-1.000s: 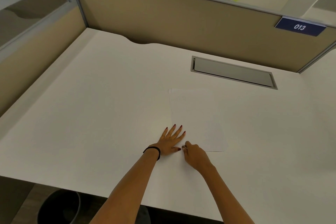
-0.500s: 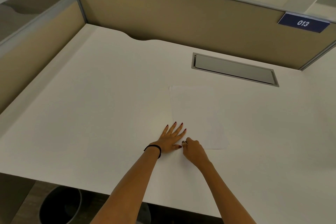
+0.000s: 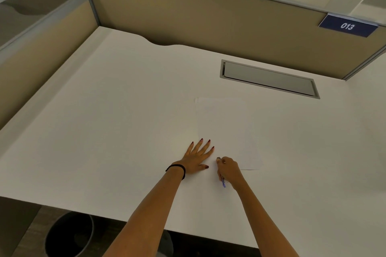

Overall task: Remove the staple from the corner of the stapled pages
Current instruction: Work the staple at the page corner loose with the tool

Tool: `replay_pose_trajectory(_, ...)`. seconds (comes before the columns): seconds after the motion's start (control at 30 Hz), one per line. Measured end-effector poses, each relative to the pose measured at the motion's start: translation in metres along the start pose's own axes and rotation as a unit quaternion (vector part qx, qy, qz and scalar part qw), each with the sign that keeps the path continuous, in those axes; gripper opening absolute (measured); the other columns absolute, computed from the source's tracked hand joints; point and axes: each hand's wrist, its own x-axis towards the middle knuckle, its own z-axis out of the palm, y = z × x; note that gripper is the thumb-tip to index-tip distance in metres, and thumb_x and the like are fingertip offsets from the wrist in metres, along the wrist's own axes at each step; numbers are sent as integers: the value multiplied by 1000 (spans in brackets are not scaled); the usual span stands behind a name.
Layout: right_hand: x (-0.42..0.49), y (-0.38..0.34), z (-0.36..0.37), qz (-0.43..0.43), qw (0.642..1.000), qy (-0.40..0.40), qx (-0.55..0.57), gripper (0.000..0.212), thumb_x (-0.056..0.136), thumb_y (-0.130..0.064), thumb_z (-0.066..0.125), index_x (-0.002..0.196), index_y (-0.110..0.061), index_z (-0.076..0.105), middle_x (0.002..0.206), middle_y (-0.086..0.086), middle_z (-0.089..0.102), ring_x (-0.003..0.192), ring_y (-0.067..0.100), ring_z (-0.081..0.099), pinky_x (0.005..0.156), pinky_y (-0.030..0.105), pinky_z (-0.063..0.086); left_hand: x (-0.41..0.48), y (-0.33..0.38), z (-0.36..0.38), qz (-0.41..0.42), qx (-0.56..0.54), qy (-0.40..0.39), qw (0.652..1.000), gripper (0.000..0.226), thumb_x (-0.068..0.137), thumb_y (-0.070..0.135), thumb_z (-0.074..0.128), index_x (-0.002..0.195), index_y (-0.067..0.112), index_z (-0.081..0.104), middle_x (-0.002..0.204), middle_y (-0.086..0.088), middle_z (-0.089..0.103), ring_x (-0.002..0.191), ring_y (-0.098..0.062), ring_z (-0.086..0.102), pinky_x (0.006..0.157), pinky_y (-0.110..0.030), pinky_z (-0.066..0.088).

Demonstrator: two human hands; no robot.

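White stapled pages (image 3: 224,129) lie flat on the white desk (image 3: 104,131), hard to tell apart from it. My left hand (image 3: 197,157) presses flat, fingers spread, on the pages' near left edge. My right hand (image 3: 228,170) is closed around a small tool (image 3: 223,182) with a blue handle end and a grey tip by the near left corner of the pages. The staple itself is too small to see.
A grey cable hatch (image 3: 269,78) is set into the desk behind the pages. Beige partition walls (image 3: 188,16) close the desk at the back and left, with a blue "013" sign (image 3: 347,26). A dark waste bin (image 3: 69,233) stands below the desk's front edge.
My right hand has shifted slightly right and back from the left hand's thumb, so the tool's blue end shows below the fist. The left hand stays flat.
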Motion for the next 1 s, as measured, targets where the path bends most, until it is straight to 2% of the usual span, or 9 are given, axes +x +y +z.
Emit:
replay_pose_trajectory(0.13,-8,12,-1,-73,996,7,-57,16,98,-21,37,99,-5,41,71,8,52,51,17,49,46,22,40,-1,0,-2,6,-9,1,1000,70,98,40,36,147,22,-9,157,-4,-19,143,-27,-22,114,-46,-14)
replay_pose_trajectory(0.3,-12,17,5,-176,948,18,-266,23,99,-26,31,103,-8,45,87,11,64,63,20,52,56,27,39,-3,0,-4,11,-18,-1,1000,69,98,39,37,147,22,-9,157,-4,-19,143,-26,-22,114,-46,-14)
replay_pose_trajectory(0.4,-10,15,5,-210,916,17,-342,25,99,-25,29,108,-10,47,94,10,66,75,26,61,61,31,41,-3,1,-5,11,-12,-2,1000,69,98,40,36,147,22,-9,157,-4,-19,143,-27,-22,115,-47,-13)
replay_pose_trajectory(0.47,-8,14,5,-226,898,14,-378,25,99,-23,30,113,-9,46,96,10,66,79,27,63,60,29,35,-2,0,-4,10,-4,-3,1000,70,97,40,37,147,21,-8,157,-5,-19,143,-28,-22,115,-48,-13)
replay_pose_trajectory(0.6,-5,13,5,-246,883,14,-400,25,97,-19,34,117,-10,45,95,9,67,73,26,61,62,27,30,0,0,-2,9,7,-3,1000,70,97,42,37,147,21,-8,157,-6,-19,143,-29,-21,115,-49,-12)
replay_pose_trajectory(0.73,-3,13,9,-248,885,12,-395,22,97,-17,35,114,-9,45,93,10,66,62,19,44,62,27,29,2,-1,1,7,11,2,1000,70,97,44,36,148,22,-7,157,-6,-18,143,-29,-21,115,-49,-12)
replay_pose_trajectory(1.0,-6,16,15,-247,885,24,-394,21,97,-16,35,114,-8,45,92,11,64,60,19,46,48,21,24,3,0,2,3,37,1,999,70,96,45,35,148,21,-6,157,-8,-18,143,-32,-20,115,-51,-10)
